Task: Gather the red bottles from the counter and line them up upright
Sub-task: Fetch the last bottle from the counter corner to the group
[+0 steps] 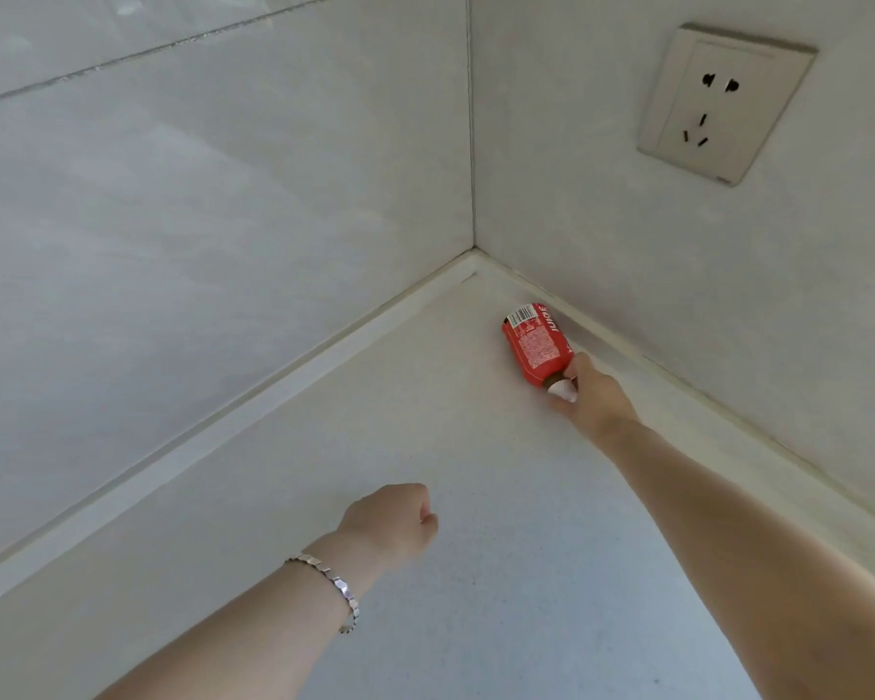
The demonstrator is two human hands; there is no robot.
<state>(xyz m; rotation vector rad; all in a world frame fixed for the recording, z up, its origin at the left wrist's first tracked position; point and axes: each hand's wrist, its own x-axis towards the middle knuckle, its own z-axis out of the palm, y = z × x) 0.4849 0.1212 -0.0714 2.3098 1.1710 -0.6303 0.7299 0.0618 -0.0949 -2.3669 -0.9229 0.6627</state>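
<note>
Head view: pale tiled walls (223, 194) meet over a white speckled stone counter (425, 573), a beige wall socket (726, 103) upper right. Near the corner lies a small red plastic juice bottle (536, 343) on its side, the outstretched right hand (594, 396) grasping its white-capped neck, probably to stand it up. The braceleted left hand (390, 527) hovers loosely clenched, holding nothing.

Bare counter (476, 573); walls (223, 194) hem the corner.

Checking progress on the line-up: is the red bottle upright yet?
Not upright. The red bottle is tipped, base toward the corner, white cap end gripped by the right hand.
</note>
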